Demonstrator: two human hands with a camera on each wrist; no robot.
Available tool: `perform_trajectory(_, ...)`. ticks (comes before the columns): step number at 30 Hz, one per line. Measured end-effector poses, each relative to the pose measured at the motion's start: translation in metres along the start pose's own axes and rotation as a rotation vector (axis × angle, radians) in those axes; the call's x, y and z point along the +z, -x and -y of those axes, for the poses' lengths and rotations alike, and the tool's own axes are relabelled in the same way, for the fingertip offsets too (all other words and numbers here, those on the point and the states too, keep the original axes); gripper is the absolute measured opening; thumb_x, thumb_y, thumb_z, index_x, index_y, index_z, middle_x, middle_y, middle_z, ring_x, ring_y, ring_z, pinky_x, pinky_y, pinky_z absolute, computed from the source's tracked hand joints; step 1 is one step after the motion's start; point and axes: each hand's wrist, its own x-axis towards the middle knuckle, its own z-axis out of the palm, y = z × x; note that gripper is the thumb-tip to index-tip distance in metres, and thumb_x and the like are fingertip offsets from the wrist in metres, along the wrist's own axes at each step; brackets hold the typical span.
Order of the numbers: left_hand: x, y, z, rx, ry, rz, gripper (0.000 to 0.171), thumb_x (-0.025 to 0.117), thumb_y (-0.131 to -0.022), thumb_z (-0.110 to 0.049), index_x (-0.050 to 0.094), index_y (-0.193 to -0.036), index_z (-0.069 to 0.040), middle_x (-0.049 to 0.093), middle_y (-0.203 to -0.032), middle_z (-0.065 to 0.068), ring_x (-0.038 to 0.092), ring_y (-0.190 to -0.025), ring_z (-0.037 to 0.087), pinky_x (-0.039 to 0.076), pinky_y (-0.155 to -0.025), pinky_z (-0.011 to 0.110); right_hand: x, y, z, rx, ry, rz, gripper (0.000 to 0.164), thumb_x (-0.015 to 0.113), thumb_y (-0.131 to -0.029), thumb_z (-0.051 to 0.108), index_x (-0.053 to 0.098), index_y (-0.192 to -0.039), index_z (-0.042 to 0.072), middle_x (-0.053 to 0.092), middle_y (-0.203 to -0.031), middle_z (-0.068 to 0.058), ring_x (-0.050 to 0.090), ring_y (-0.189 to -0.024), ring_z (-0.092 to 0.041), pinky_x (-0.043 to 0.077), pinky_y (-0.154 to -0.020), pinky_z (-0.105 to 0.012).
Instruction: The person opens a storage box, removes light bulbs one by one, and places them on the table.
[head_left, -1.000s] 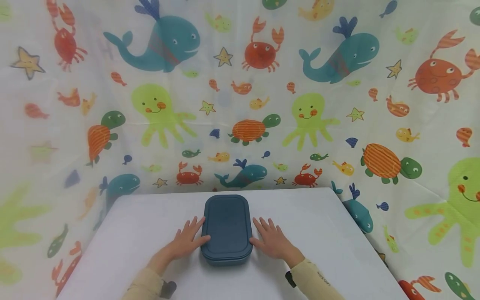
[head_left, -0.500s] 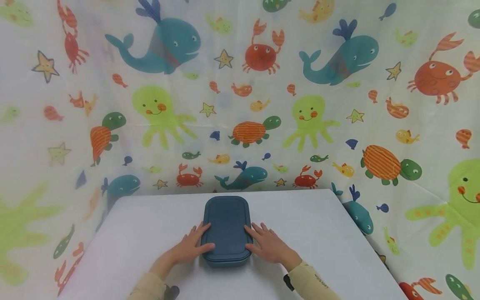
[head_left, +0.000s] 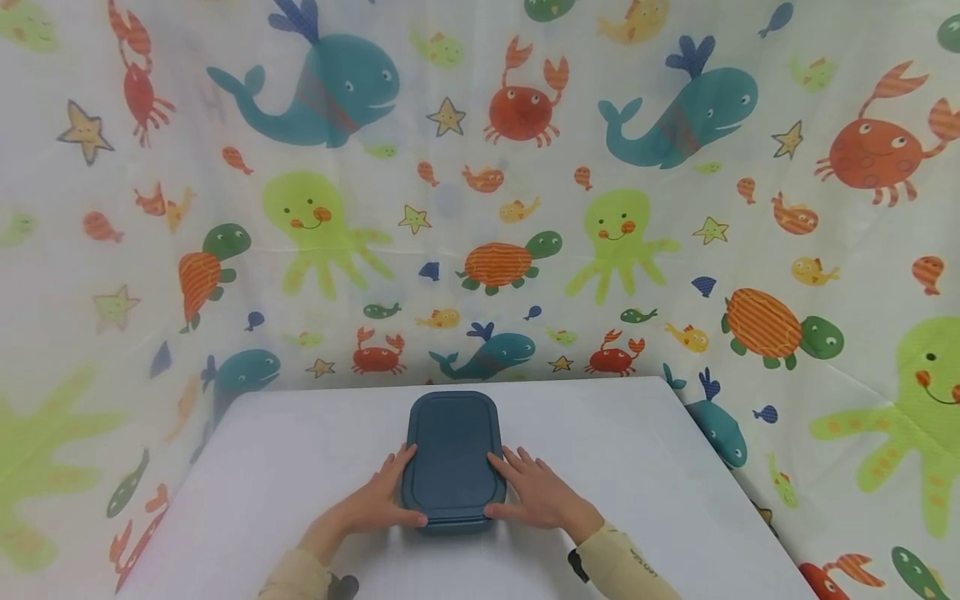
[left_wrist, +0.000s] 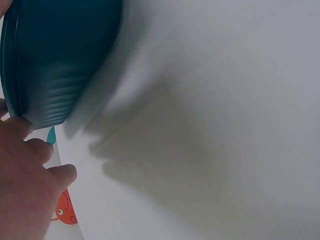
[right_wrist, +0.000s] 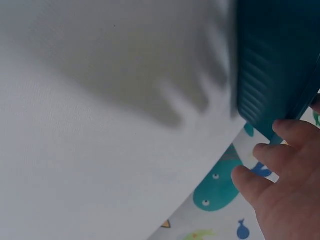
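Steadying the lidded container [head_left: 454, 462] seems the step in hand: the left hand [head_left: 367, 502] touches it at 8 o'clock, the right hand [head_left: 542, 497] at 4, fingers mostly straight and slightly spread, thumbs at its near corners, neither hand plainly wrapped round it. Opening it, if intended, would call for even thumb pressure at the rim. The container sits mid-width on the white table [head_left: 615, 433], near the far edge at 12; wider room lies toward 3 and 9.
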Motion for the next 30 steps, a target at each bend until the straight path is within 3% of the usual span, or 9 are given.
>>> perform_trajectory(10, 0.0034, -0.0010, 0.0048, 0.029, 0.035, 0.013, 0.124, 0.087, -0.069, -0.046, 0.007, -0.158, -0.012, 0.000, -0.162, 0.021, -0.001, -0.146, 0.046, 0.015, -0.109, 0.070, 0.0044, 0.0015, -0.0002, -0.021, -0.003, -0.012, 0.100, 0.058, -0.080, 0.074, 0.027, -0.156, 0.017, 0.024, -0.160, -0.013, 0.021, -0.146, -0.035, 0.023, -0.113, -0.058)
perform_trajectory(17, 0.0022, -0.0024, 0.0073, 0.059, 0.047, -0.001, 0.125, 0.087, -0.068, -0.047, 0.008, -0.158, -0.012, 0.000, -0.162, 0.021, -0.001, -0.146, 0.046, 0.015, -0.110, 0.069, 0.0066, 0.0011, 0.0004, -0.034, -0.007, -0.030, 0.101, 0.057, -0.080, 0.075, 0.026, -0.156, 0.016, 0.023, -0.160, -0.014, 0.020, -0.147, -0.034, 0.023, -0.114, -0.058)
perform_trajectory(30, -0.0039, -0.0016, 0.0076, 0.053, 0.072, 0.007, 0.125, 0.087, -0.069, -0.046, 0.006, -0.158, -0.016, -0.002, -0.163, 0.018, -0.002, -0.147, 0.044, 0.017, -0.109, 0.069, 0.0084, -0.0001, 0.0018, -0.020, 0.003, -0.047, 0.102, 0.054, -0.079, 0.078, 0.025, -0.156, 0.017, 0.021, -0.161, -0.013, 0.017, -0.148, -0.031, 0.021, -0.115, -0.056)
